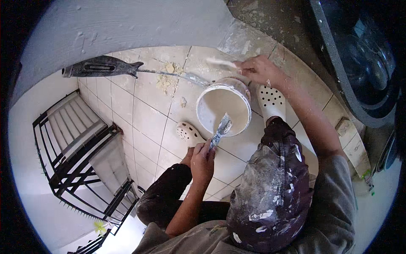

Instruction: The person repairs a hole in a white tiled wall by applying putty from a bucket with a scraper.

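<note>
A white bucket (201, 111) with cream-coloured paste in it stands on the tiles between my feet. My left hand (202, 165) grips a putty knife (220, 130), its paste-smeared blade over the bucket's near rim and opening. Beyond the bucket's far right side, my right hand (261, 71) pinches a pale, flat, narrow piece (222, 62) that points left; motion blurs it, so its kind is unclear. Left of the bucket lies a long tool with a dark grey handle (101, 67) and a thin metal shaft (167, 73), its end smeared with paste.
Crumbled plaster (167, 80) lies on the tiled floor (146, 112). My feet wear white clogs (189, 132). A grey-white wall surface (127, 25) curves across the far side. A black metal railing (84, 169) is at left, a dark basin (351, 84) at far right.
</note>
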